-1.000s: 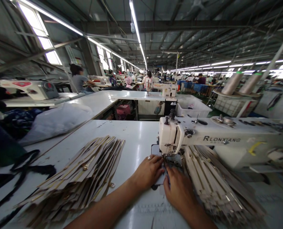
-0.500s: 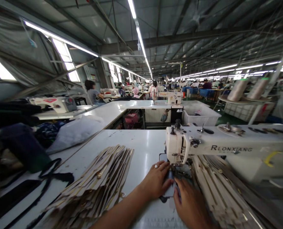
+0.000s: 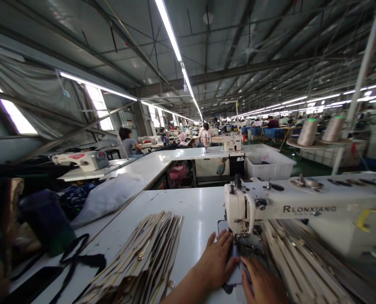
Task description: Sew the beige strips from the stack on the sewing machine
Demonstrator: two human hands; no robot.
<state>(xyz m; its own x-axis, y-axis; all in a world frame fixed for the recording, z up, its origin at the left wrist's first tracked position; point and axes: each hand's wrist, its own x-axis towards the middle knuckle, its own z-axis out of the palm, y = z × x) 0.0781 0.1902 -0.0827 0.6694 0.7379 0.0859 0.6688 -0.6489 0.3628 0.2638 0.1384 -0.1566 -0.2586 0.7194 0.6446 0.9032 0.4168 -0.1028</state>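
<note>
Just left of the needle area of a white sewing machine (image 3: 243,207), my left hand (image 3: 215,259) lies palm down, fingers stretched flat and a ring on one of them. My right hand (image 3: 262,280) is in front of the presser foot, its fingers close together and pointing at the needle; the lower part is cut off by the frame. What lies under and between my fingertips is mostly hidden. A grey-blue surface (image 3: 234,274) shows between the hands, but I cannot tell whether it is cloth or machine plate.
A stack of beige strips with gold zippers (image 3: 143,253) lies left of my hands. More zippered strips (image 3: 297,257) lie under the machine arm at right. Black straps (image 3: 80,257), a white bag (image 3: 112,196), a white bin (image 3: 270,164) and thread cones (image 3: 308,133) surround the table.
The camera has tilted up slightly, so the table and machine appear lower in view. Both hands stay beside the needle, with little visible movement relative to the machine.
</note>
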